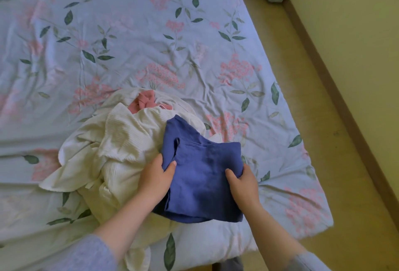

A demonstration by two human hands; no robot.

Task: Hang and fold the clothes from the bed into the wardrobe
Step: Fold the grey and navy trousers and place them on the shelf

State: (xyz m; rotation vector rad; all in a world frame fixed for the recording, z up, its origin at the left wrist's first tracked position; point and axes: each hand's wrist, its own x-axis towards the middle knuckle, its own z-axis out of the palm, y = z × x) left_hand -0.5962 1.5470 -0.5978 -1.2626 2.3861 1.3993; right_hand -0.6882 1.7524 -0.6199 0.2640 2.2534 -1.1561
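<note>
Both my grips are on the folded blue garment [203, 184], down at the near edge of the bed [151, 33], where it overlaps a crumpled cream heap [121, 141]. My left grip [156, 176] pinches its left edge, thumb on top and fingers tucked under; my right grip [243, 182] clasps the right edge likewise. I see a pink piece [143, 101] poking out at the heap's far side

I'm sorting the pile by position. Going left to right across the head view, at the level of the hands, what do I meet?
cream clothes → left hand → blue garment → right hand → bare bed sheet → floor → wall
</note>
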